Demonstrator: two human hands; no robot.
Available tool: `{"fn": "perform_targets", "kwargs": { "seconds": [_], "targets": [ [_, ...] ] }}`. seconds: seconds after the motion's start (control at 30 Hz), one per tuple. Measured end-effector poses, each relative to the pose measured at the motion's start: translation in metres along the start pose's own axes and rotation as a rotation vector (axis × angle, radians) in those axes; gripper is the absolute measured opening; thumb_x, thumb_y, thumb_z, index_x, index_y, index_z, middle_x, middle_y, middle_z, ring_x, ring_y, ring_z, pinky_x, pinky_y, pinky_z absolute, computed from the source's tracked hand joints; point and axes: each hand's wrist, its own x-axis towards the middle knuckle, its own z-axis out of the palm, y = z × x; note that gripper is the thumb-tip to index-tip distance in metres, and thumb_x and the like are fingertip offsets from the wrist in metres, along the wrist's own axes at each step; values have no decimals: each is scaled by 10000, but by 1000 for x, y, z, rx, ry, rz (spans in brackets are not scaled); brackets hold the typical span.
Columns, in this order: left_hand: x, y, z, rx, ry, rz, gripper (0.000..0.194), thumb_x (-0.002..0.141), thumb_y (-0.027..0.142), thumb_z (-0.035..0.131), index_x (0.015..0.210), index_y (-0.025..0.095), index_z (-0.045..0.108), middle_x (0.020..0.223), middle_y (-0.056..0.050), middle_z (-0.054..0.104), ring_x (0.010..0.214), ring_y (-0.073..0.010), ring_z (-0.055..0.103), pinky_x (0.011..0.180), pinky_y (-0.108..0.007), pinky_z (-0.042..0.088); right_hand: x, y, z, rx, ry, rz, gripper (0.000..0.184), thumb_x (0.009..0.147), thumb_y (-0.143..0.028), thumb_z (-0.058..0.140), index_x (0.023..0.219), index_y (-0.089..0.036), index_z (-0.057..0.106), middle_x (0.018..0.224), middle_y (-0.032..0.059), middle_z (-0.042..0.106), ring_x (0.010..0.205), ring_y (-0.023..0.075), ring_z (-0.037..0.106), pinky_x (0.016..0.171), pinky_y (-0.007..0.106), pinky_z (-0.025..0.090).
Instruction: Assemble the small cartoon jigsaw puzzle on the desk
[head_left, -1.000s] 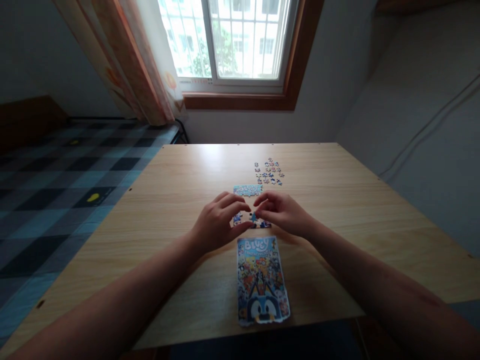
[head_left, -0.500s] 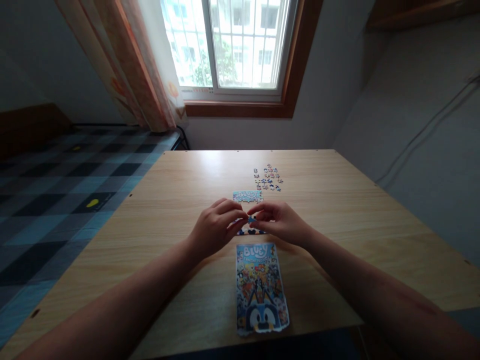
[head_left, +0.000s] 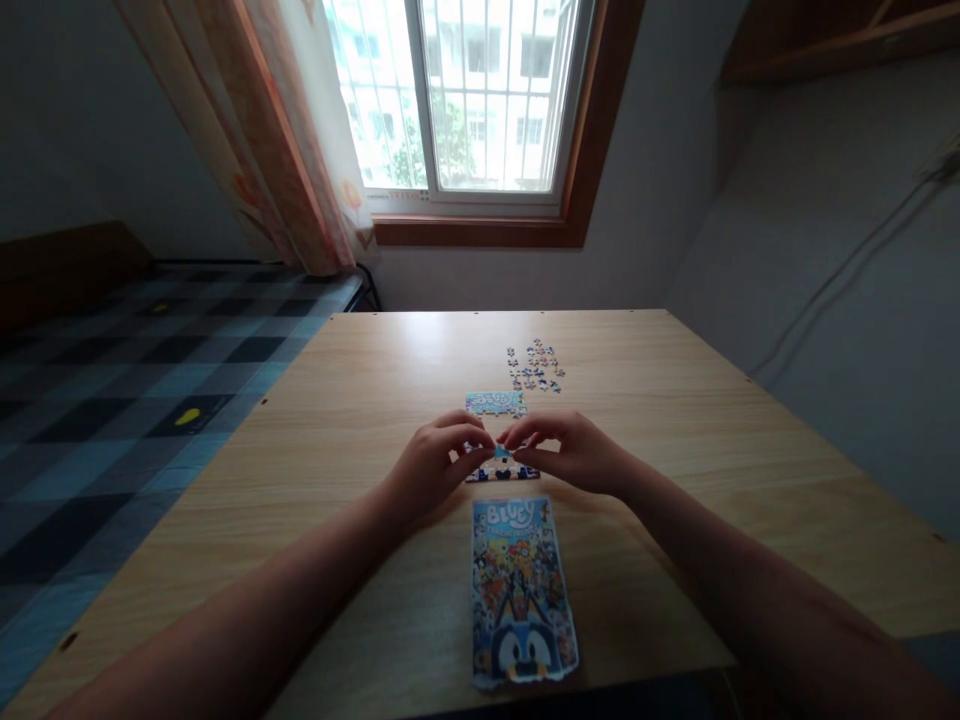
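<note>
Picture sheet sits at the table's near edge, roughly mid-width. Lower puzzle section is just behind it, not touching. Upper puzzle strip is next back. Loose pieces are scattered behind and right of the strip, toward the far edge. Bed is off the left edge, window beyond the far edge.

Received main light from the window, overexposed to near white. Produced pale glare on the far side of the counter. Fell to dim over the bed and right wall. Cast soft shadows beneath both forearms. Rendered loose puzzle pieces soft in detail. Showed wide-angle stretch toward the edges.
</note>
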Motion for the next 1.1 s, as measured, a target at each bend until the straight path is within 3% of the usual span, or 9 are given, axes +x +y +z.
{"fn": "perform_targets", "kwargs": {
  "seconds": [0.27, 0.77, 0.93, 1.1],
  "targets": [
    [0, 2, 2, -89, -33, -12, 109, 916, 268, 650, 869, 195, 715, 886, -56, 692, 738, -130, 642, 609, -255, 547, 0, -3, 1, 44, -36, 6, 126, 832, -315, 764, 934, -241, 756, 978, 39, 762, 838, 158, 704, 784, 346, 597],
    [1, 0, 7, -241, -39, -145, 93, 878, 244, 678, 831, 193, 740, 866, -61, 706, 775, -156, 647, 644, -287, 520, 1, -6, 6, -30, -35, -173, 66, 849, -292, 772, 851, -226, 769, 890, 39, 739, 810, 161, 681, 723, 320, 553],
    [1, -3, 5, -62, 16, -170, 141, 923, 256, 617, 887, 204, 743, 890, -56, 702, 786, -163, 641, 673, -316, 535, 1, 7, 3, -179, -1, -219, 51, 875, -258, 740, 866, -221, 774, 889, 36, 751, 794, 151, 685, 727, 309, 552],
    [-3, -8, 3, 255, -6, -67, 198, 873, 216, 655, 1061, 235, 715, 1110, -69, 701, 1071, -242, 616, 973, -481, 502, 1, 25, 6, -349, 60, -169, 70, 860, -193, 730, 855, -238, 783, 865, 17, 762, 785, 151, 682, 751, 310, 543]
  ]
}}
